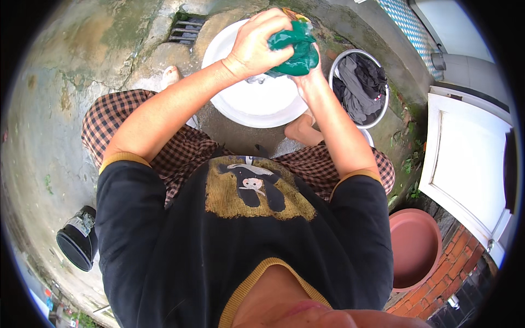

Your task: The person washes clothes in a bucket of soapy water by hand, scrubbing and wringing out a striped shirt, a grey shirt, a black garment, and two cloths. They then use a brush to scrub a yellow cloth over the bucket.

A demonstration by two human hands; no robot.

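Left arm: bare from the short sleeve, stretched forward and slightly inward, elbow nearly straight, forearm ending over the white basin (240, 109).
Left hand (257, 44): above the basin's far half, back of the hand up, wrist bent a little, fingers curled down and closed around the green cloth (298, 52).
Right arm: bare from the sleeve, reaching forward, forearm rising toward the basin's right rim.
Right hand (307, 74): mostly hidden under the green cloth; only the wrist and heel of the palm show, pressed against the cloth from below.
Hands together: close beside each other over the basin, both on the same bunched cloth, left on top, right beneath.
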